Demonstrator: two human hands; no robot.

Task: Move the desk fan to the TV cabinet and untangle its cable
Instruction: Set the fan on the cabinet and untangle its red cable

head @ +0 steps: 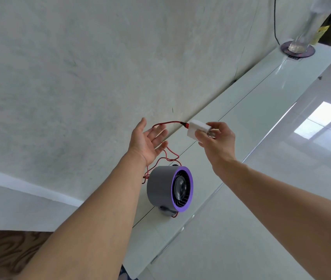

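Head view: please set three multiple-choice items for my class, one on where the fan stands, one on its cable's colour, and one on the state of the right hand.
1. Where does the fan stand?
A. on the cabinet
B. on a chair
C. in a box

2. What colour is the fan's cable?
A. black
B. red
C. white

3. What is the right hand doing?
A. hanging open and empty
B. pressing the fan
C. pinching the white plug

Answers: 1 A, its base rests on the cabinet top. 2 B, a red lead runs from fan to plug. 3 C, thumb and fingers close on the plug.
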